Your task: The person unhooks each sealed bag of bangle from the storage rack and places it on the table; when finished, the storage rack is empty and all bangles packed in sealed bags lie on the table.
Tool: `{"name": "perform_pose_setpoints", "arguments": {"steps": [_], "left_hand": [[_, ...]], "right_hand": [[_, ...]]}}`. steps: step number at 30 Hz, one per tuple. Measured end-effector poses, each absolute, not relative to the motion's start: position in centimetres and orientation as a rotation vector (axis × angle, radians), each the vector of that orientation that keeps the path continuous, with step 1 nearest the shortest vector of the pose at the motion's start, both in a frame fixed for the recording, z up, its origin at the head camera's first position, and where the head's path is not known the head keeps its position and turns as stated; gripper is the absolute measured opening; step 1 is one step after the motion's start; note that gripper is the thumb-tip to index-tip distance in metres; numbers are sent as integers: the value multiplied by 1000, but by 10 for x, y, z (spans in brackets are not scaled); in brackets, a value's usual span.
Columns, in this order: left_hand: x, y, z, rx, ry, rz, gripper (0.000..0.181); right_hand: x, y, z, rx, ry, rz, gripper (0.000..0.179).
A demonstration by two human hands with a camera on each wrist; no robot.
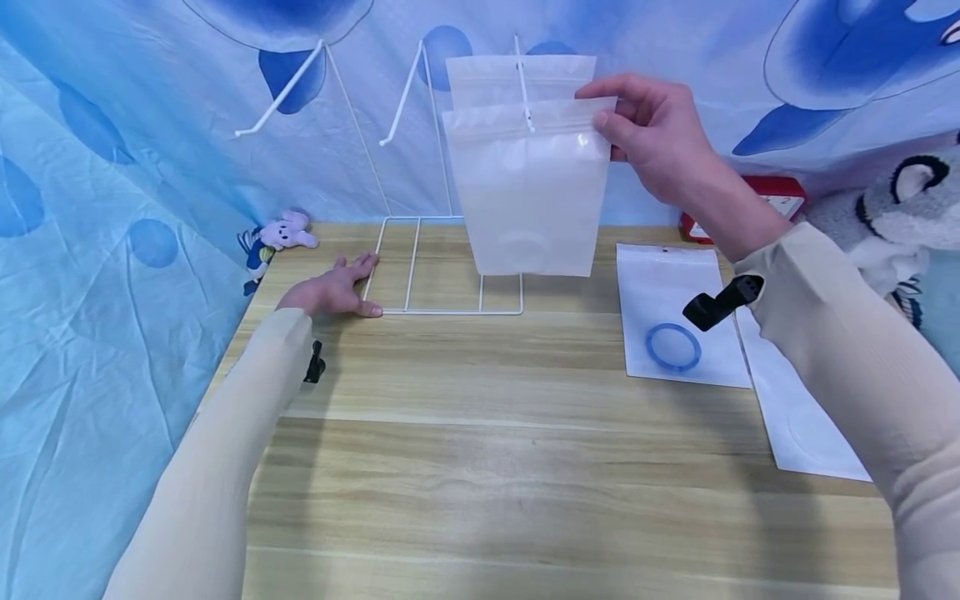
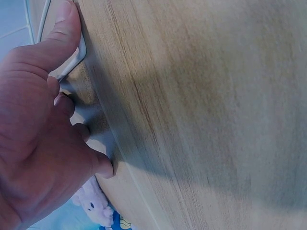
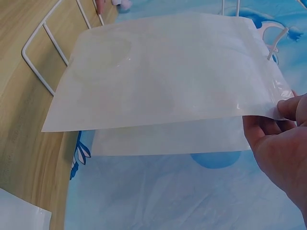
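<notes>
My right hand [image 1: 663, 137] pinches the upper right corner of a white zip bag [image 1: 528, 200] between thumb and fingers. This bag hangs on the right prong [image 1: 522, 75] of a white wire rack, near the prong's front end. A second white bag [image 1: 480, 75] hangs behind it on the same prong; most of it is hidden. In the right wrist view a faint round shape shows through the front bag [image 3: 163, 76]. My left hand [image 1: 330, 287] rests with spread fingers at the left end of the rack's base [image 1: 450, 312], its thumb [image 2: 62, 33] by the front corner.
The rack's left prong [image 1: 288, 87] and middle prong [image 1: 405, 92] hold nothing. On the right of the wooden table lie a white bag [image 1: 690, 283] with a blue ring [image 1: 673, 346] and another white bag [image 1: 802, 425]. A red clock [image 1: 780, 196] and plush toys [image 1: 285, 232] stand behind.
</notes>
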State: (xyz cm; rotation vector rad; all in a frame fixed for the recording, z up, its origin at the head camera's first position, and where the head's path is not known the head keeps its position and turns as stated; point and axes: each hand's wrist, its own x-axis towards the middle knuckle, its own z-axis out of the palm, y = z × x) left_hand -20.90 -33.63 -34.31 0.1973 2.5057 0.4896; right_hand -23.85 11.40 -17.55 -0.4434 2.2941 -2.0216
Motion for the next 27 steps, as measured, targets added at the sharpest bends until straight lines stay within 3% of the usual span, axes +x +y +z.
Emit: {"name": "perform_pose_setpoints", "arguments": {"steps": [27], "left_hand": [[-215,-337,-334,167,2481,505,107]], "right_hand": [[-201,121,-151,-440,2408,-1945,32]]}}
